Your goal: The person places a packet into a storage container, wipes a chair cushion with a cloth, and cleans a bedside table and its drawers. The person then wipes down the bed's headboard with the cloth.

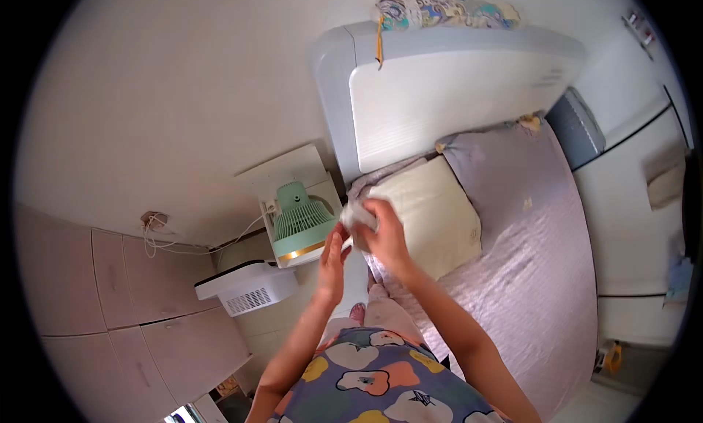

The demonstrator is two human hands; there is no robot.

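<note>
A crumpled whitish cloth (356, 215) is gripped in my right hand (386, 236), whose fingers curl round it in front of the bed. Beside it on the left is my left hand (333, 265), with its fingers stretched out and the fingertips right at the cloth's lower edge. A green fan (302, 221) with a gold-coloured band stands on a small white table (253, 175), just left of both hands. Behind my right hand, a cream pillow (432, 210) lies on the bed.
The bed (505, 298) has a shiny lilac cover, a lilac pillow (505, 159) and a grey-white headboard (439, 93). A patterned roll (447, 13) rests on top of the headboard. At left are a white appliance (256, 295), a loose cord (212, 247) and pink cabinets (146, 291).
</note>
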